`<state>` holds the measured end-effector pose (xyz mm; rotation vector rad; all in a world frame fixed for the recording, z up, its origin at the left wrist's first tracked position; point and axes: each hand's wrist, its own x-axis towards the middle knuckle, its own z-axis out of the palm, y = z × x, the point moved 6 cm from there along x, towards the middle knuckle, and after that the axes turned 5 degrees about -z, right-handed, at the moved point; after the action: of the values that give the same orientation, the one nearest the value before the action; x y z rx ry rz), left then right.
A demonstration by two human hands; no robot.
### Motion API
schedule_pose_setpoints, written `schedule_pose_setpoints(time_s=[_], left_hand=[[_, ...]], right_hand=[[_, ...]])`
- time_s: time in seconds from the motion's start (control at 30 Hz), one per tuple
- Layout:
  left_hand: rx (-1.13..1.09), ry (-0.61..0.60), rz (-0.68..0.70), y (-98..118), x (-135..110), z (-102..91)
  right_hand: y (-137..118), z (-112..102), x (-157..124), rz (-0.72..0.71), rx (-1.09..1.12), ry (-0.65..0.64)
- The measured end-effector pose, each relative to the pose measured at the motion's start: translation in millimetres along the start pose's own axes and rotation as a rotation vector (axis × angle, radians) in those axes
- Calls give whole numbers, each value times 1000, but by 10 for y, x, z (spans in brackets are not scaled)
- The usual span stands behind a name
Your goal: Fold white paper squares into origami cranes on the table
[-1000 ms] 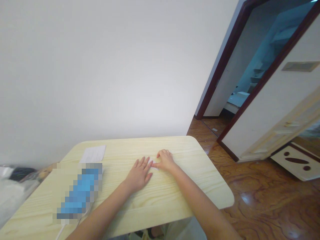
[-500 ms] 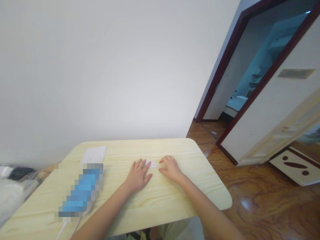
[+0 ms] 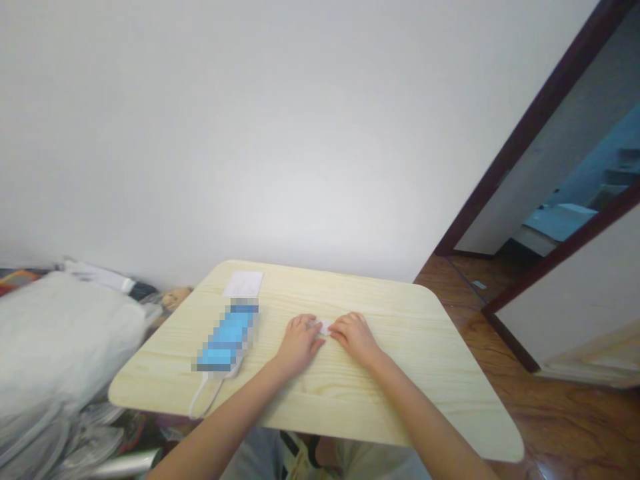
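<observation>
A small piece of folded white paper [image 3: 325, 327] lies on the wooden table [image 3: 400, 400], between my two hands. My left hand [image 3: 299, 341] has its fingers bent over the paper's left end, thumb close to its near edge. My right hand [image 3: 355, 335] grips the right end between thumb and fingers. Only the middle of the paper shows; the fingers hide both ends.
On the table's left side lies a blurred-out device with a blue screen [image 3: 227, 340], a white cable [image 3: 197, 395] running from it. Behind it is a white printed sheet [image 3: 243, 284]. A white wall rises behind the table; a white bundle [image 3: 65, 340] lies at left.
My right hand has come left onto the paper and closed on its end. The fingers of my left hand have drawn in. The view has turned left.
</observation>
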<state>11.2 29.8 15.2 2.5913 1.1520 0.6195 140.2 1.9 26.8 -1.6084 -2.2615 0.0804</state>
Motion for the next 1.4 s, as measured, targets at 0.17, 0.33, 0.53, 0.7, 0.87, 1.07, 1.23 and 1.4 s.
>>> schedule_pose_setpoints(time_s=[0.17,0.33,0.53,0.7,0.87,1.07,1.23,1.4], left_hand=[[-49,-43,48,-40,104,-42],[36,-20,90,-30,163,-98],[-22,-27,208,48,210,-15],[-99,-25,170,-8,208,69],[-198,-36,111,-49,187,75],[-214,-69,71,-67,204,61],[-253,-74,61,-75,215,76],[-288,-49,-28,-101,238,81]], right_hand=[[-47,33,31,13,-28,11],[-21,23,4,27,-52,49],[-7,47,-1,35,-67,62],[-42,6,-26,29,-60,64],[-93,-36,-17,-2,-44,20],[-41,-18,15,96,-17,15],[-15,37,13,194,-23,74],[8,99,15,300,-33,128]])
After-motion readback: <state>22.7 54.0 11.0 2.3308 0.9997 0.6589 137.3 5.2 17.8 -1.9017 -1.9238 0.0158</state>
